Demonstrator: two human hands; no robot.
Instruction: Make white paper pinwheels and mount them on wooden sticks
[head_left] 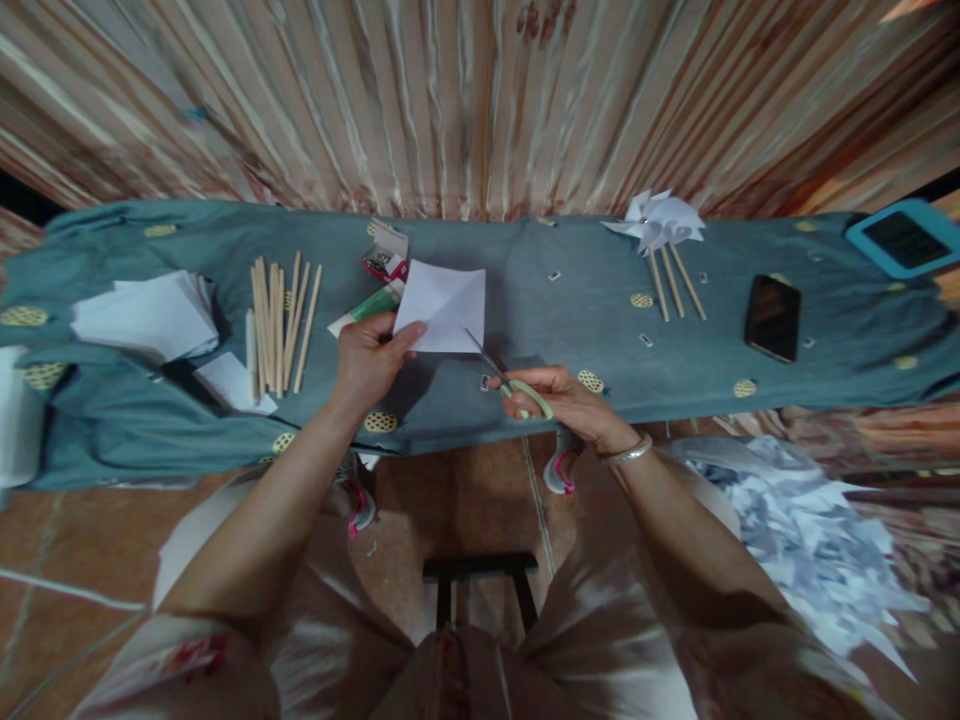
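One square sheet of white paper [448, 300] is above the middle of the surface [517, 300], its near-left corner pinched in the grip of the left hand [369, 362]. Its sides are nearly equal, so no long axis stands out; a faint crease slants across it. The right hand [551, 395] has its grip closed around the looped handles of green-handled scissors [527, 398]. Their long axis runs diagonally, tips pointing away from the person and leftward, over the sheet's near edge by the right corner; whether the blades touch the paper is unclear. Left of the sheet, wooden sticks [281, 325] lie roughly lengthwise, near to far, beside stacked paper [150, 315]. To the right, paper pinwheels [660, 220] have their sticks pointing toward the near edge, left of a smartphone [773, 318].
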